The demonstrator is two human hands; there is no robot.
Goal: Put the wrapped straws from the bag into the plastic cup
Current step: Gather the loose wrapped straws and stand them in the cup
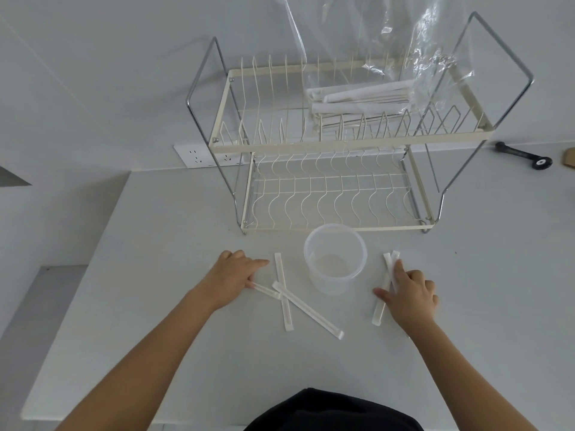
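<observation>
A clear plastic cup (335,259) stands upright and empty on the table in front of the rack. Three wrapped straws lie left of it: one upright-lying (283,293), one crossing it diagonally (311,312), and a short-looking one (267,291) whose end touches my left hand (231,275), fingers apart. Right of the cup, my right hand (409,295) lies over two wrapped straws (385,284), thumb on one side and fingers on top. The clear bag (389,57) with more wrapped straws (357,99) rests on the rack's top shelf.
A two-tier wire dish rack (336,194) stands just behind the cup. A black tool (525,155) lies at the far right by the wall. A wall socket (199,157) sits left of the rack. The table's left edge (93,244) drops off.
</observation>
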